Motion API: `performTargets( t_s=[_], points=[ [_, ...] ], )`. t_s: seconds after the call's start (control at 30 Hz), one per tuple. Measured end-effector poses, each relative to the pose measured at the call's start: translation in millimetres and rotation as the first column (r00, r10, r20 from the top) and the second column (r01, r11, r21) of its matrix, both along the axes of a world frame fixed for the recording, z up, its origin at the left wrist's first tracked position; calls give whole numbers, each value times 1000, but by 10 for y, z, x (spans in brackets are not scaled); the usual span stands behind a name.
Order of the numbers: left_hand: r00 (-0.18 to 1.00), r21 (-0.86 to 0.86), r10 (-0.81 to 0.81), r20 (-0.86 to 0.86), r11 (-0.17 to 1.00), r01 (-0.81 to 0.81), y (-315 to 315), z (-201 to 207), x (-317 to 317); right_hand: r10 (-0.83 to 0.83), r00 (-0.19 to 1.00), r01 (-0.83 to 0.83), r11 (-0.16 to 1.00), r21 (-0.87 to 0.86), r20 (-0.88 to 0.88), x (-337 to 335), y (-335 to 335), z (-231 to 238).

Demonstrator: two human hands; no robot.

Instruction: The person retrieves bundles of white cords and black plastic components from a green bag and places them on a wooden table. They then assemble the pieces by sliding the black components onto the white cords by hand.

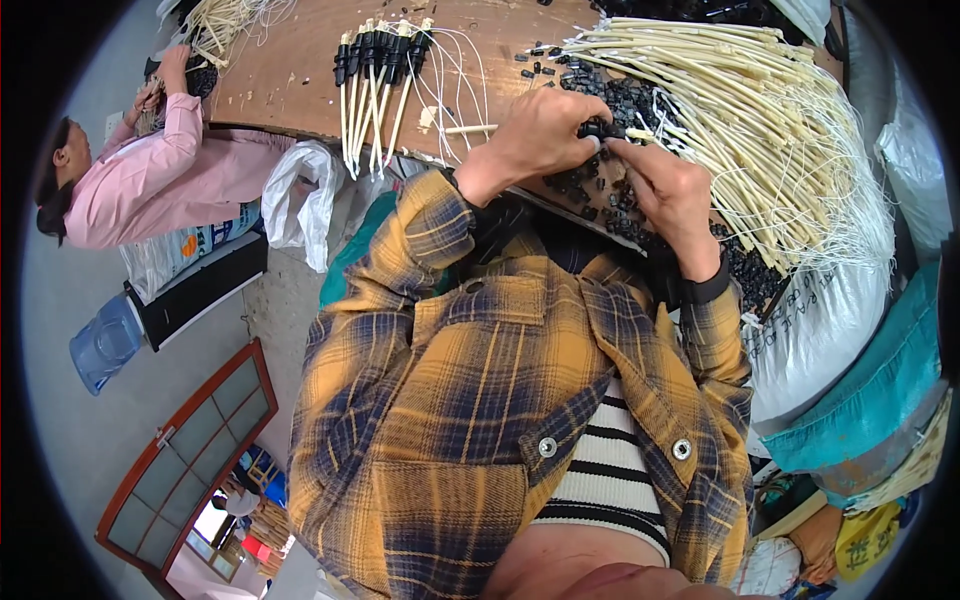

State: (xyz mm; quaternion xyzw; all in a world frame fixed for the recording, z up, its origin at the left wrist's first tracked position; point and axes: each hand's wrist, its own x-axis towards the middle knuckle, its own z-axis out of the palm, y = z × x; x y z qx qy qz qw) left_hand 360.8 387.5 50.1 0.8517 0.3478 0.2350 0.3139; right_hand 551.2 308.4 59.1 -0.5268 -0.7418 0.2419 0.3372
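My left hand (545,130) is closed around a black plastic fitting (598,129) with a pale tip at its right end. A thin cream tube (470,129) sticks out to the left from behind that hand. My right hand (668,190) pinches at the fitting from the right, its fingertips close to my left thumb. Loose small black plastic pieces (625,95) lie around and below both hands. Left of them, several cream tubes with black fittings (380,60) lie together, thin white wires trailing from them. Exactly what my right fingertips grip is partly hidden.
A big heap of cream tubes with white wires (750,120) covers the right of the wooden table (290,70). A white sack (820,330) stands below it. A co-worker in a pink top (180,180) works at far left, beside a white plastic bag (303,195).
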Motion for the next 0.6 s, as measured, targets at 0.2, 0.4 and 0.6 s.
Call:
performTargets(
  t_s=[0.2,0.4,0.6],
  points=[
    [999,-80,47,5,996,-47,44,150,13,-122,972,81,976,202,200,-105,-28,31],
    [998,-169,70,0,983,-69,-1,110,-21,-104,972,101,995,-27,-210,-147,-12,-64],
    [988,-215,146,51,968,-132,-29,128,-16,-89,986,85,996,-32,-138,-145,-15,0]
  ],
)
